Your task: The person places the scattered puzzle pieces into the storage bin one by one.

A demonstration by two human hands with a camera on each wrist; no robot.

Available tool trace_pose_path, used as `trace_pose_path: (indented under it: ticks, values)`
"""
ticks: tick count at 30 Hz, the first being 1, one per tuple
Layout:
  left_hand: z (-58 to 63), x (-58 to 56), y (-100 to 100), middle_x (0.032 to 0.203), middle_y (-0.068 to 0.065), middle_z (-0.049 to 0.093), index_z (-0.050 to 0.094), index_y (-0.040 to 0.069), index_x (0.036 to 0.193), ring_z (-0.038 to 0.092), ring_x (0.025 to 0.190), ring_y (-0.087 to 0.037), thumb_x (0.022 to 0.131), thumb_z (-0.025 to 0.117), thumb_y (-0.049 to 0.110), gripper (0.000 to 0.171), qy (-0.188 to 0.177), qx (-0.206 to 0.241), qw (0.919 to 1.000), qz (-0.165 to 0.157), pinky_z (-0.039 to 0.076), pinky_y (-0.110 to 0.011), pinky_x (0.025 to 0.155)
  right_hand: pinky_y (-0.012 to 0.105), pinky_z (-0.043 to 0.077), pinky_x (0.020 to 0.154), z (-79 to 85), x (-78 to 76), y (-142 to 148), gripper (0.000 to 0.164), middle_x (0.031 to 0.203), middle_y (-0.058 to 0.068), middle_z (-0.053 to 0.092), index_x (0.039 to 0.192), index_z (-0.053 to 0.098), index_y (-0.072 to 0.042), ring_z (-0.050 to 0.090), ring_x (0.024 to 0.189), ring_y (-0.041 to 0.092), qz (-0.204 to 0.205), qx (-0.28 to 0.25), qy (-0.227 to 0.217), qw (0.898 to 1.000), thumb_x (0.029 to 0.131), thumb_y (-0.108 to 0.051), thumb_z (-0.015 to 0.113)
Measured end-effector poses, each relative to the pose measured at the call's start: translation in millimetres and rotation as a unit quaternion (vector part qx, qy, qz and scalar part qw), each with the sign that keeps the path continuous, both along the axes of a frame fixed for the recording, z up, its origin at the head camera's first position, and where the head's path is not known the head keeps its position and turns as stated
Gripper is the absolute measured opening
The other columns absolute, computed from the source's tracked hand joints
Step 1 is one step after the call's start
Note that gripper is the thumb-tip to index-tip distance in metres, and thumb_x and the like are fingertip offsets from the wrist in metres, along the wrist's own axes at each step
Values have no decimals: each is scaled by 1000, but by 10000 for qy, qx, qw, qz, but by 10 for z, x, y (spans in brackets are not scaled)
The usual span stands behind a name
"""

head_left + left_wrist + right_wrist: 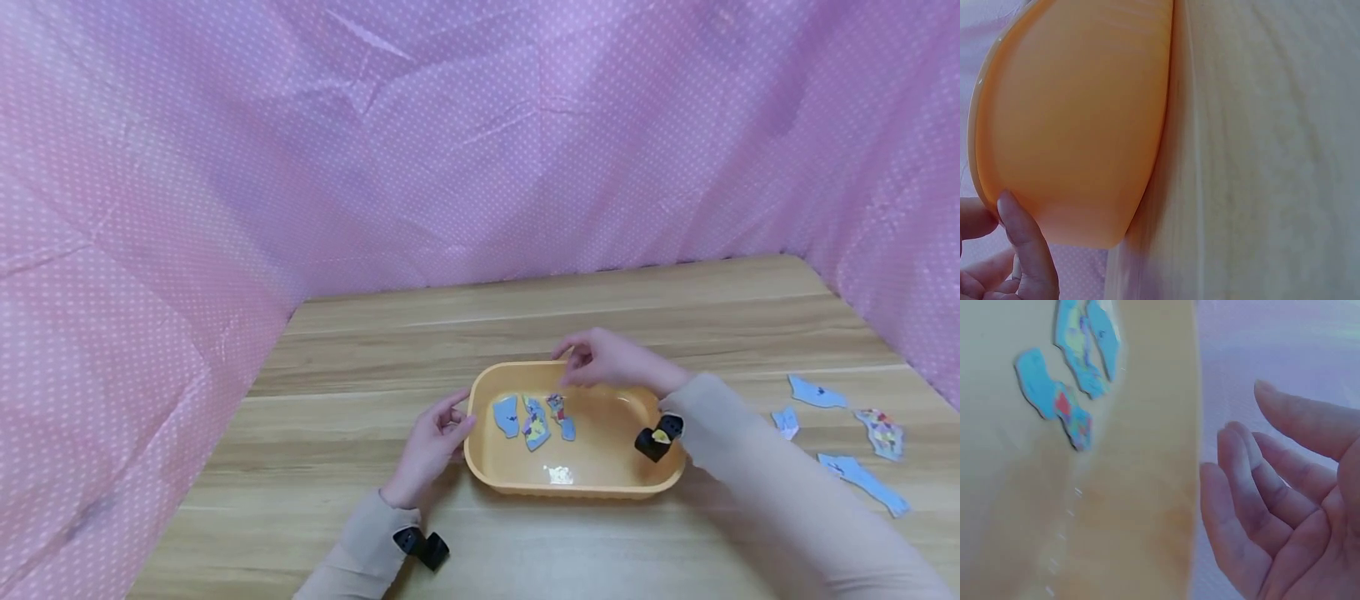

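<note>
An orange plastic basin (pixel 600 492) stands on the wooden table, with three flat puzzle pieces lying in its left half: a blue one (pixel 506 417), a multicoloured one (pixel 536 423) and a narrow blue-and-red one (pixel 567 429). My left hand (pixel 433 442) pinches the basin's left rim; its thumb (pixel 1025 247) lies against the outer wall. Over the far rim hovers my right hand (pixel 611 360), fingers loosely bent and nothing held. In the right wrist view its fingertips (pixel 1211 478) are right at the basin's edge, thumb apart from them.
Several more puzzle pieces lie on the table to the right, among them a long blue one (pixel 862 482) and a colourful one (pixel 883 433). Pink dotted cloth (pixel 480 167) hangs behind and beside the table (pixel 360 375). Each wrist wears a small black camera.
</note>
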State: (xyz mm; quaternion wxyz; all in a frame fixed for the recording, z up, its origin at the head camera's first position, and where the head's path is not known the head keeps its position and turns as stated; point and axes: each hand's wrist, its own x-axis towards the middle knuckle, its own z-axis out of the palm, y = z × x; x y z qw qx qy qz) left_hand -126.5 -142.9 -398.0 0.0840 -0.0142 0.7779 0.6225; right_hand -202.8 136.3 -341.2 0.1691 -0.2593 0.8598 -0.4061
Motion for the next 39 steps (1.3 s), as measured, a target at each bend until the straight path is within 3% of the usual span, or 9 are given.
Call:
trace_pose_path:
  ticks: [7, 14, 25, 39]
  values:
    - [-1, 8, -11, 89, -8, 55, 47, 3, 137, 52, 64, -10, 93, 59, 8, 46, 9, -88, 10000, -14, 49, -22, 54, 26, 50, 63, 221, 49, 196, 35, 77, 1, 66, 111, 63, 3, 59, 71, 11, -69, 352, 702, 9969, 81, -12, 73]
    - [-16, -5, -18, 89, -7, 55, 47, 4, 137, 53, 64, -10, 93, 58, 8, 46, 73, -122, 9999, -36, 50, -24, 54, 25, 52, 71, 257, 77, 525, 34, 76, -2, 66, 110, 63, 2, 62, 75, 10, -217, 544, 994, 9933, 81, -14, 74]
    - [-19, -25, -22, 91, -11, 57, 48, 5, 137, 53, 64, -9, 92, 59, 7, 46, 96, -129, 9999, -20, 50, -24, 55, 22, 50, 65, 84, 141, 1158, 32, 77, 0, 66, 110, 60, 6, 58, 70, 0, -367, 537, 777, 9949, 83, -8, 70]
    - [-14, -20, -16, 93, -14, 58, 47, 3, 137, 55, 67, -10, 93, 58, 7, 46, 80, -155, 9998, -66, 52, -24, 59, 20, 50, 68, -208, 302, 1798, 42, 86, -4, 65, 117, 57, 8, 56, 76, -6, -647, 1365, 552, 9870, 86, -16, 69]
